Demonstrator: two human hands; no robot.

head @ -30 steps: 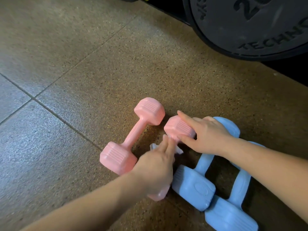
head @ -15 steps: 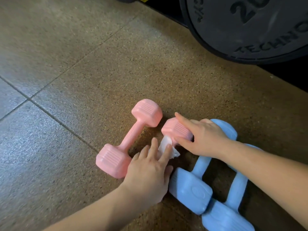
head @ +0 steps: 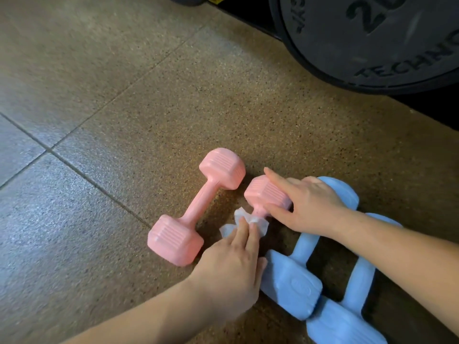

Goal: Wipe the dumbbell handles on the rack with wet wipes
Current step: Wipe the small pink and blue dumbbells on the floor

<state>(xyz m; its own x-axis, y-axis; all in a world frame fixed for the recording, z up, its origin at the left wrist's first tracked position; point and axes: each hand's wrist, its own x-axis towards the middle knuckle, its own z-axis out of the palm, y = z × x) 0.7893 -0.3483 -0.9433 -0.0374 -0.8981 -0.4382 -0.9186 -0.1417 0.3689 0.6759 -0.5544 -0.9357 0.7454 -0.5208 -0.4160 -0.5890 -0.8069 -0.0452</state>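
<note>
Two pink dumbbells lie on the floor. The left pink dumbbell (head: 196,207) lies free. My right hand (head: 310,204) pinches the far head of the right pink dumbbell (head: 265,192) between thumb and index finger. My left hand (head: 233,264) holds a white wet wipe (head: 262,224) against that dumbbell's handle, fingers lying over it. The handle and near head are mostly hidden under my left hand. Two blue dumbbells (head: 290,286) lie side by side to the right, partly under my right forearm.
A large black weight plate (head: 372,40) stands at the upper right, with dark equipment behind it. The brown speckled rubber floor tiles (head: 124,120) stretch out to the left and far side.
My left hand has shifted a little along the handle with the wipe, and more of the wipe now shows past my fingertips. My right hand has kept its hold on the head.
</note>
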